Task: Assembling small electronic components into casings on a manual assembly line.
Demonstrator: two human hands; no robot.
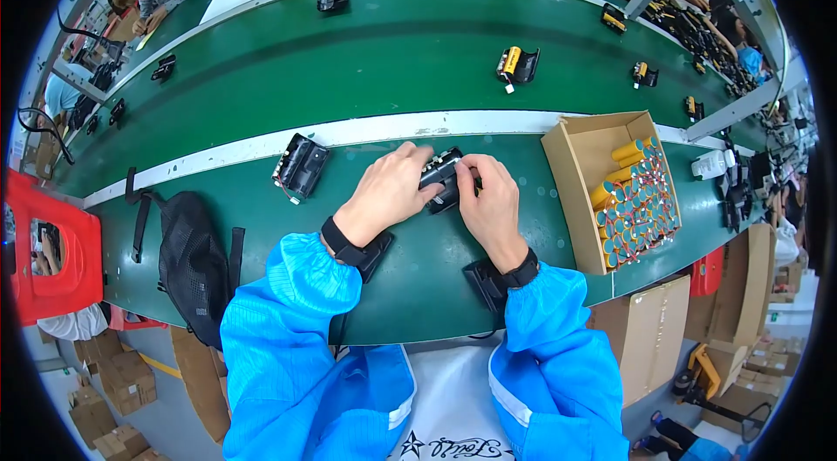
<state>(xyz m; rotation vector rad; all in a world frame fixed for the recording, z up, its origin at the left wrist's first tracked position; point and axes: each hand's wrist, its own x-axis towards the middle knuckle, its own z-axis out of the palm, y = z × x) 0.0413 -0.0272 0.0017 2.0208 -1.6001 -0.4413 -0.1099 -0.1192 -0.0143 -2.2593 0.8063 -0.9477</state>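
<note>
Over the near green worktop, a black plastic housing [442, 173] is between my two hands. My left hand [392, 189] is closed around its left side, thumb along the near edge. On the opposite side, my right hand [491, 206] has thumb and fingers pinched at the housing's edge; a bit of yellow shows beside them, too small to name. To the left lies another black open housing [302, 166] with a small white connector. A cardboard box [568, 191] on the right holds several yellow cylindrical cells [621, 191] with red and black wires.
A black mesh bag [193, 256] lies at the worktop's left, near a red plastic stool [52, 243]. Beyond a white rail, a green conveyor belt [392, 51] carries black housings, one with a yellow cell [514, 64]. Other people work across it. Black parts [737, 191] sit far right.
</note>
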